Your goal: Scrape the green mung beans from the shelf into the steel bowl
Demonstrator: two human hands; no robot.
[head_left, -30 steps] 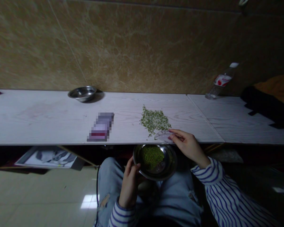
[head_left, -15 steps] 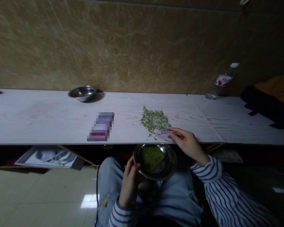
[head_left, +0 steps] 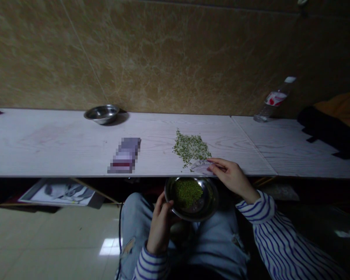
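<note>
My left hand (head_left: 161,221) grips the left rim of a steel bowl (head_left: 211,208), held over my lap just below the table's front edge. Inside the bowl lies a heap of small green beans (head_left: 188,192), probably mung beans by their look. More green beans (head_left: 191,147) are spread in a thin patch on the table. At the near side of that patch, my right hand (head_left: 231,175) pinches a thin, clear plastic piece (head_left: 200,166) that lies low against the tabletop. Its exact kind cannot be made out.
A second steel bowl (head_left: 102,114) stands at the back left of the white table (head_left: 46,147). A pixelated flat object (head_left: 124,155) lies nearer the front. On the right are a plastic bottle (head_left: 272,102) and dark cloth (head_left: 329,132). Below is an open drawer (head_left: 61,193).
</note>
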